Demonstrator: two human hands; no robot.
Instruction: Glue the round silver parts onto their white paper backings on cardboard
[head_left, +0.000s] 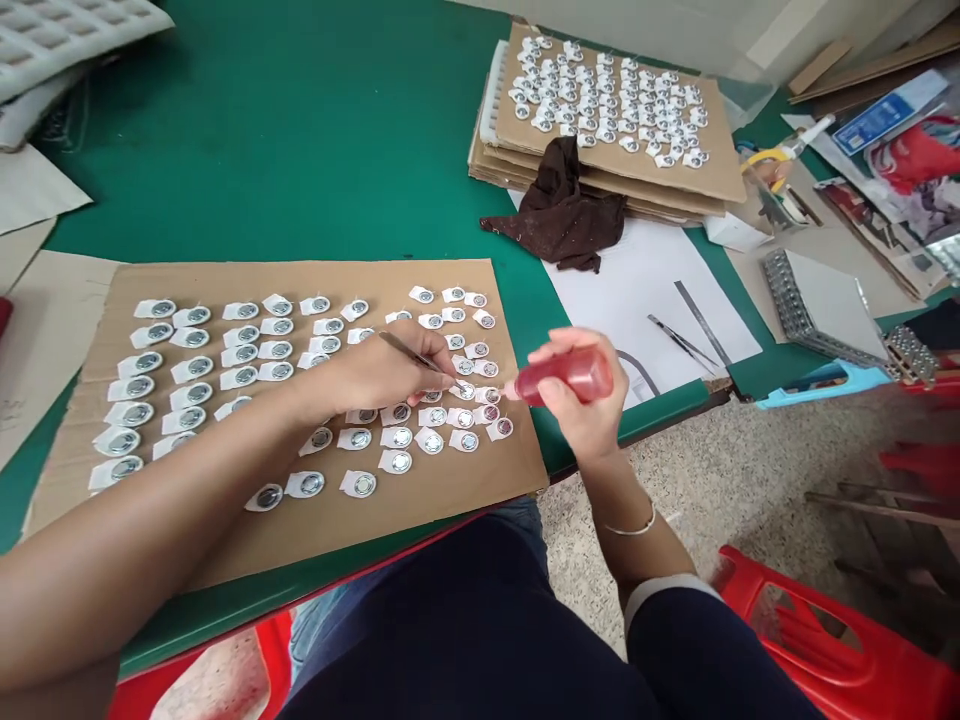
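Observation:
Rows of small round silvery pieces with white paper tabs lie on a brown cardboard sheet in front of me. My left hand is closed around thin metal tweezers, whose tip points down at a piece near the sheet's right side. My right hand grips a small squeeze bottle of red liquid, tilted with its nozzle to the left. The nozzle is close above the pieces in the right-hand columns; whether it touches one I cannot tell. Some pieces at the right look reddish inside.
A stack of cardboard sheets with more pieces stands at the back, a dark brown cloth against it. On white paper lie another pair of tweezers and a metal ruler. A red stool is at lower right.

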